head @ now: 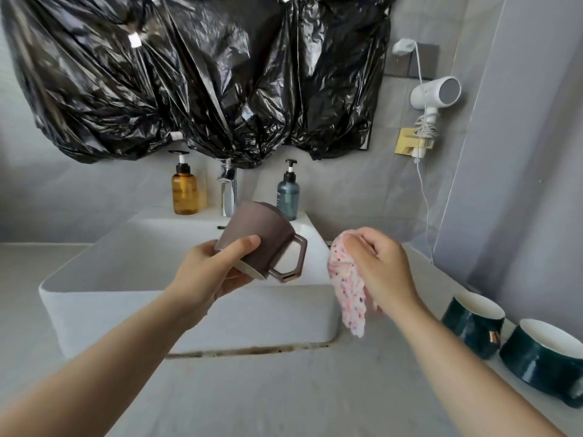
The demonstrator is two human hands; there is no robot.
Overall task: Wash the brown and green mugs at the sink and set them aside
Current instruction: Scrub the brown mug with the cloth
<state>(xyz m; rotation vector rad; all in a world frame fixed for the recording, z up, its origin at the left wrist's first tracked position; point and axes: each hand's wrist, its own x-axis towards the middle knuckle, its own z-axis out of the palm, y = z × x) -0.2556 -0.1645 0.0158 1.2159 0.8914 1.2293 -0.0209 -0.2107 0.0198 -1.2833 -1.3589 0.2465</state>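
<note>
My left hand [209,272] grips the brown mug [258,238] over the white sink [176,307]. The mug is tipped, its base pointing away and up, its rim towards me, its angular handle to the right. My right hand [378,266] holds a pink speckled cloth [347,298] just right of the mug, above the sink's right edge; the cloth hangs down and does not touch the mug. Two dark green mugs [473,323] [542,361] with white insides stand on the counter at the right.
A chrome tap [228,190] rises behind the sink, between an amber pump bottle [184,190] and a blue-grey pump bottle [288,193]. Black plastic sheeting [205,74] covers the wall above. A white hair dryer [437,93] hangs on the right wall, cord dangling. Grey counter [268,389] lies in front.
</note>
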